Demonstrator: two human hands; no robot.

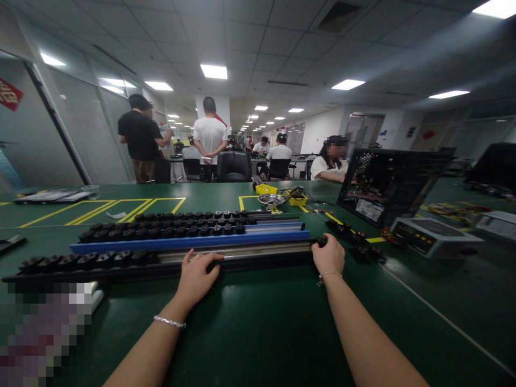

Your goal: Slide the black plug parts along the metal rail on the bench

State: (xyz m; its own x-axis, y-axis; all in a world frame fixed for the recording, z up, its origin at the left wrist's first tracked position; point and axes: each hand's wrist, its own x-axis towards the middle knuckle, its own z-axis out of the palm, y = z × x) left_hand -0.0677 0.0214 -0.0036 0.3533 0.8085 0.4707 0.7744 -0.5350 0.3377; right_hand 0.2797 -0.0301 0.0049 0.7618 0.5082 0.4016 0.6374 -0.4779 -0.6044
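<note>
A long black rail (250,260) lies across the green table in front of me, with a row of black plug-like parts seated along its left portion. My left hand (198,277) rests against the rail's near side around its middle, fingers spread apart. At the rail's right end, my right hand (328,255) is closed on a small black plug-like part (321,241), its fingertips partly hidden. Whether this part sits in the rail's channel I cannot tell. Just behind runs a blue rail (278,235), near more rows of black parts (193,230).
Right of my hand, loose black parts (365,250) lie near a power supply (433,236) and an open computer case (387,183). A metal bowl (271,200) and a yellow bin (266,189) stand behind the rails. Several people are farther back; one person (328,161) sits across the table.
</note>
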